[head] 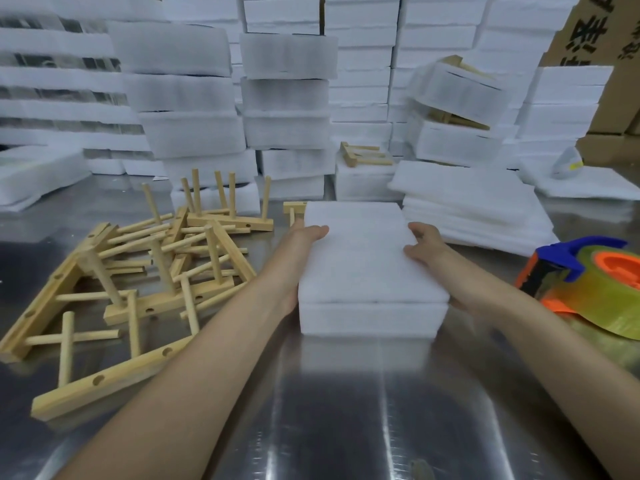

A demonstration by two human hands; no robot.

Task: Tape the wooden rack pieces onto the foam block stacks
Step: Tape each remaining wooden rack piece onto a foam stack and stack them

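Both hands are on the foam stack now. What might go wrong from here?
1. The stack of two white foam blocks shows no tape; the left hand and right hand hold it only at its edges, so the top block may slip out of line when one lets go.
2. The pale wooden rack pieces lie tangled in a pile; pulling one out may drag others.
3. The orange-and-blue tape dispenser sits near the right forearm and could get knocked.
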